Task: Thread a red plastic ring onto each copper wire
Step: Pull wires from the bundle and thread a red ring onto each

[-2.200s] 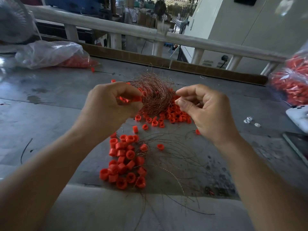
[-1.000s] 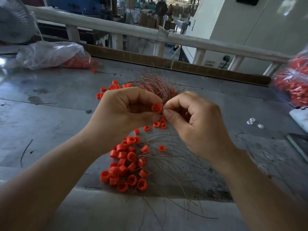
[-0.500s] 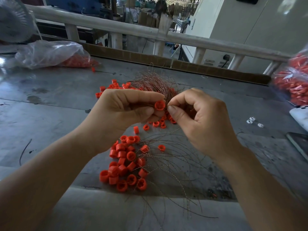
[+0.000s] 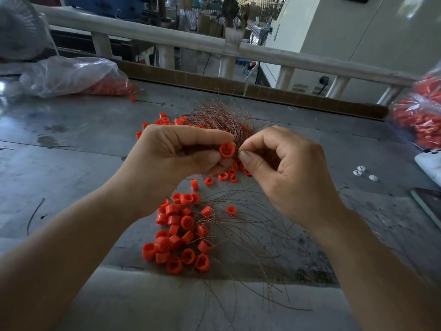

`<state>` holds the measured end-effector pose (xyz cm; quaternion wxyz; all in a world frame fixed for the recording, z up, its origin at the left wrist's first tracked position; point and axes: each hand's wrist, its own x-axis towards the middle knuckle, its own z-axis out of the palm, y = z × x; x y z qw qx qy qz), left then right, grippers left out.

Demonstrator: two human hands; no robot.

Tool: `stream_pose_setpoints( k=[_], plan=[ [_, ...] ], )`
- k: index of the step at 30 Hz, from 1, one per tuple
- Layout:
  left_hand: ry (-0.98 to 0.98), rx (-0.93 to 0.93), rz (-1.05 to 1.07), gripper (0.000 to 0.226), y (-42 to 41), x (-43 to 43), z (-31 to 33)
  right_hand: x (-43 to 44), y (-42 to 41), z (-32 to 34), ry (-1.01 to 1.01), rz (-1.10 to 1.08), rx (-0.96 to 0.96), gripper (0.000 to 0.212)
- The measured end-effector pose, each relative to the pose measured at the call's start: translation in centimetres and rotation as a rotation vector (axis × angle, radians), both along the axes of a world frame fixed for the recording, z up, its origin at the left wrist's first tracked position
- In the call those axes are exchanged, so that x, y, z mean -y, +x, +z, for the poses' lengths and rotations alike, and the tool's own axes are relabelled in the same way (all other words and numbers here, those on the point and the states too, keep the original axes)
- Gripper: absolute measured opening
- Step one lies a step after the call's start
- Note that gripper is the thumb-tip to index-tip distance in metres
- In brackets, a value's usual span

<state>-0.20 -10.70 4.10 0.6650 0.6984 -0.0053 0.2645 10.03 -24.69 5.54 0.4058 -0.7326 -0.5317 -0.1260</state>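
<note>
My left hand (image 4: 171, 161) pinches a red plastic ring (image 4: 226, 149) between thumb and forefinger, its opening turned toward my right hand. My right hand (image 4: 284, 170) pinches a thin copper wire (image 4: 237, 149) right beside the ring. Behind both hands lies a tangled bundle of copper wires (image 4: 219, 120) on the grey table. Below the hands a heap of red rings (image 4: 179, 232) sits with thin wires (image 4: 250, 235) fanning out to the right of it. More loose rings (image 4: 224, 176) lie under the hands.
A clear bag with red rings (image 4: 71, 76) lies at the back left, another bag of red parts (image 4: 420, 115) at the right edge. Small white bits (image 4: 362, 172) and a white device (image 4: 429, 161) lie at the right. A white railing (image 4: 214, 46) runs behind the table.
Both hands came together from apart, the ring now pinched at the left fingertips. Over the last second they rose slightly, the wire end staying close to the ring.
</note>
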Motion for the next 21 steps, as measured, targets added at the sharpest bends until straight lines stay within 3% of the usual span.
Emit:
stream_pose_setpoints(
  k=[5,11,14,21],
  plan=[
    [-0.022,-0.008,-0.010,0.034,0.01,0.08,0.10,-0.09,-0.13,-0.05,-0.025,0.032,-0.056,0.004],
    [-0.097,0.008,-0.058,0.029,-0.05,-0.01,0.16,0.14,0.06,0.39,0.010,0.125,-0.320,0.027],
    [-0.163,0.010,-0.106,0.034,-0.07,-0.05,0.23,0.26,0.07,0.49,0.038,0.146,-0.421,0.026],
    [-0.226,0.008,-0.203,0.023,-0.14,-0.11,0.14,0.28,0.03,0.67,0.052,0.168,-0.548,0.029]
  ],
)
